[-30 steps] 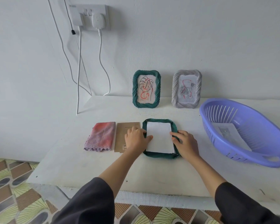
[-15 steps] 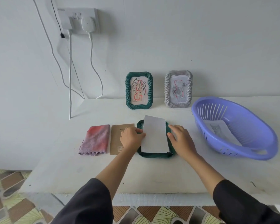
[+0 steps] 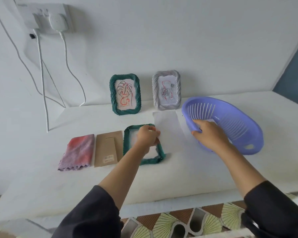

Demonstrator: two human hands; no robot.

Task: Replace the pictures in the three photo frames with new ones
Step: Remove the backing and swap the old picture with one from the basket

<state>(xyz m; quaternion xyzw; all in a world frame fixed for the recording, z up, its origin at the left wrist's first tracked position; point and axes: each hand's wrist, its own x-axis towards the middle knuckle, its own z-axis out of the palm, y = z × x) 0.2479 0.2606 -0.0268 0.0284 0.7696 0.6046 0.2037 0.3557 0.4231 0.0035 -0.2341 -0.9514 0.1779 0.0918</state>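
Since a moment ago the white sheet point(image 3: 167, 123) is out of the flat green frame point(image 3: 126, 143) and sits to its right, toward the purple basket point(image 3: 239, 127). My right hand point(image 3: 209, 134) is off the frame and now grips the basket's near rim, thumb over the edge. My left hand point(image 3: 147, 137) pinches the sheet's near left corner. The cardboard backing point(image 3: 107, 148) lies left of that frame — so I judge frame one opened and emptied, with nothing new in it yet. By the far wall the standing green frame point(image 3: 125, 94) and grey frame point(image 3: 166, 90) hold their drawings — both left to do.
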